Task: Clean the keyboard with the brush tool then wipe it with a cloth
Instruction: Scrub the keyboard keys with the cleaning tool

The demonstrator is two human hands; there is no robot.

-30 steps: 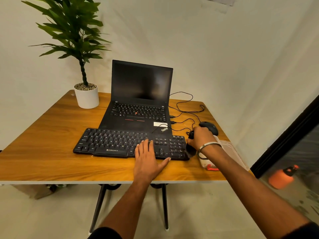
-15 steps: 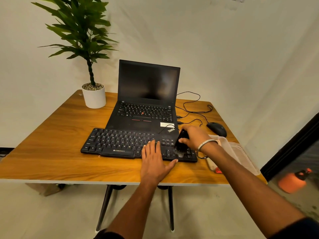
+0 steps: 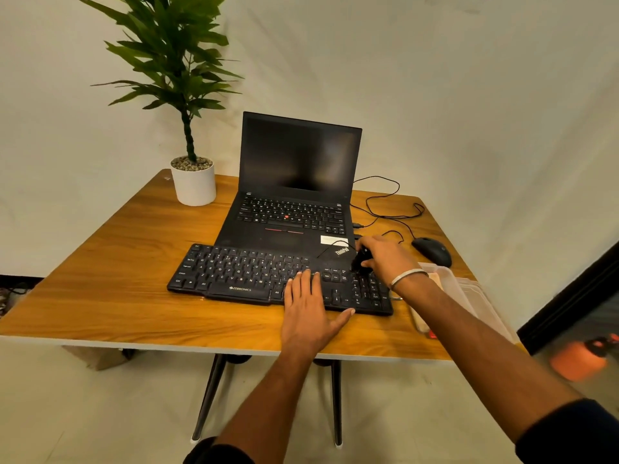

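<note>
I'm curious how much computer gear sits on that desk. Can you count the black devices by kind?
Laptop: 1
Separate keyboard: 1
Mouse: 1
Brush tool, held in the right hand: 1
Total: 4

— What carries it all?
— Wooden table [image 3: 100, 296] on dark legs.
— Lying on top?
— Black keyboard [image 3: 241, 274] near the front edge, open laptop [image 3: 294, 209] just behind, potted plant [image 3: 194, 180] far left, mouse [image 3: 432, 251] and clear container [image 3: 465, 293] right.

Keyboard [image 3: 248, 276] before laptop [image 3: 294, 195]; mouse [image 3: 432, 251] right.
</note>
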